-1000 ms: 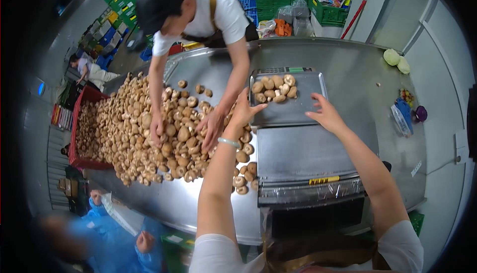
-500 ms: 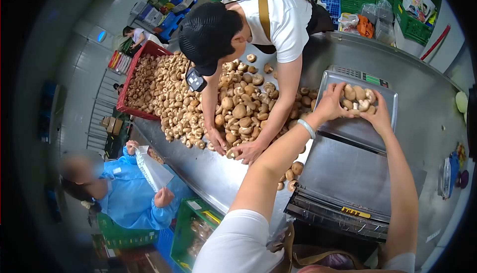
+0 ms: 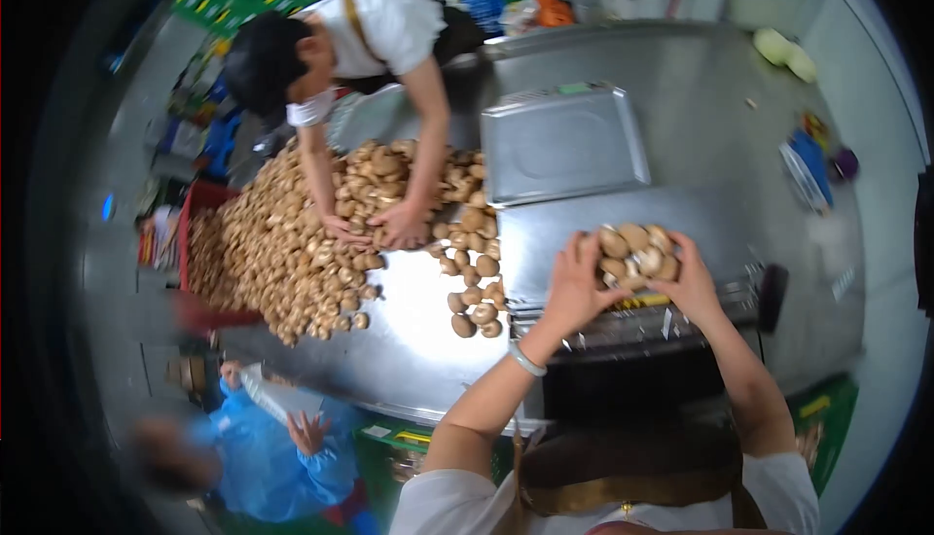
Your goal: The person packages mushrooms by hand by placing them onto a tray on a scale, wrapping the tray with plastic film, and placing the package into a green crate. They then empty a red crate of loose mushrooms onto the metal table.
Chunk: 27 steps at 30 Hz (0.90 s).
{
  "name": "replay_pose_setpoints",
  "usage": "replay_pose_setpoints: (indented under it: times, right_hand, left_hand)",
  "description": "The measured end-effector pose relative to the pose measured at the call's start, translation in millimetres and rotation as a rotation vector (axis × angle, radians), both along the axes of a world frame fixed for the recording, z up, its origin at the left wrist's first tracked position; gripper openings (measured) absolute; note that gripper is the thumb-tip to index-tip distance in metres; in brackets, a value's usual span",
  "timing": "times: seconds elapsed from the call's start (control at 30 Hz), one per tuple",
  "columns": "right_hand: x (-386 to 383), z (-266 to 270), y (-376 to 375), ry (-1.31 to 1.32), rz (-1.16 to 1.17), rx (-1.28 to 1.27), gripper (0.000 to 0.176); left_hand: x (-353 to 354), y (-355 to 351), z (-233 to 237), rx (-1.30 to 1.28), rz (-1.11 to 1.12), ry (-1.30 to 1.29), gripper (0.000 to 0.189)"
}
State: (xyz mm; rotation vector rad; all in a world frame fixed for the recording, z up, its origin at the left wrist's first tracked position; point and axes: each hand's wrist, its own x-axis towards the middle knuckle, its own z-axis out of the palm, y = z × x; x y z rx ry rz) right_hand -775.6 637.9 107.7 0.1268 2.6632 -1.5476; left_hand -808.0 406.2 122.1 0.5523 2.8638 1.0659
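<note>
Head-worn view, looking steeply down, close over steel table [image 3: 700, 146]

Bright, even overhead light fills the middle of the frame, leaving a white glare patch on the steel table [image 3: 413, 287] left of centre and only faint shadows. The fisheye lens bends the table's edges and rings the frame in black. Motion blur softens everything, the held mushrooms [image 3: 637, 253] included, and the blue-clad person [image 3: 243, 447] at lower left most.

A co-worker [image 3: 389, 24] leans over the mushroom pile [image 3: 282, 243], beside a metal tray [image 3: 564, 141] and red crate [image 3: 183, 253].
</note>
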Motion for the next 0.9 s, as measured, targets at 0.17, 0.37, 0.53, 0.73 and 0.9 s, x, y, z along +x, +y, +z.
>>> replay_pose_setpoints:
  times: [0.17, 0.37, 0.53, 0.73, 0.9]
  right_hand:
    - [3, 26, 9, 0.01, 0.097, 0.151, 0.083]
    - [71, 37, 88, 0.139, -0.121, 0.377, 0.054]
    - [105, 8, 66, 0.06, -0.152, 0.729, 0.029]
    - [80, 11, 82, -0.269, 0.062, -0.051, 0.017]
    - [64, 80, 102, -0.164, 0.159, -0.999, 0.013]
  left_hand:
    - [6, -1, 4, -0.062, -0.023, 0.058, 0.106]
    - [64, -86, 15, -0.045, 0.475, -0.014, 0.042]
    - [112, -79, -37, -0.253, 0.401, 0.172, 0.028]
    - [85, -100, -35, 0.427, 0.281, -0.708, 0.025]
    - [46, -106, 85, 1.108, 0.003, -0.856, 0.021]
